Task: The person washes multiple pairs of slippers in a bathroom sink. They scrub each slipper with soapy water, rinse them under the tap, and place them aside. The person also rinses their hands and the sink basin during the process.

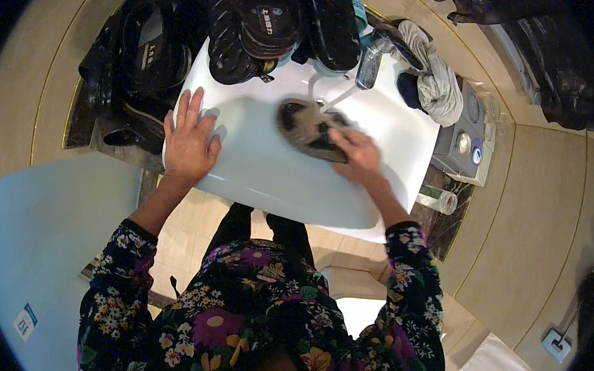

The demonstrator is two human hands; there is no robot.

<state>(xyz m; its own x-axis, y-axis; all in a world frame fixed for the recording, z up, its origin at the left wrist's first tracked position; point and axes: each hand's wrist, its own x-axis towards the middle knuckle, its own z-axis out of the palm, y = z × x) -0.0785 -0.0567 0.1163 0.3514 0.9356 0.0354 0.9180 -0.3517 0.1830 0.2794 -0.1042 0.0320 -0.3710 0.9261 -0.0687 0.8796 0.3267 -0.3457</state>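
Observation:
A white washbasin lies before me. My left hand rests flat on its left side, fingers spread, holding nothing. Inside the basin my right hand is closed on the near right end of a tan and black shoe, seemingly sole up. Motion blurs the shoe, so its details cannot be made out. From the metal tap a thin stream of water runs down onto it. Black shoes lie along the basin's far rim, and one black shoe stands beside the tap.
More black shoes are piled on the dark counter at the left. A grey cloth hangs over the far right corner, beside a grey box. A clear jar lies at the right edge. A white toilet stands below.

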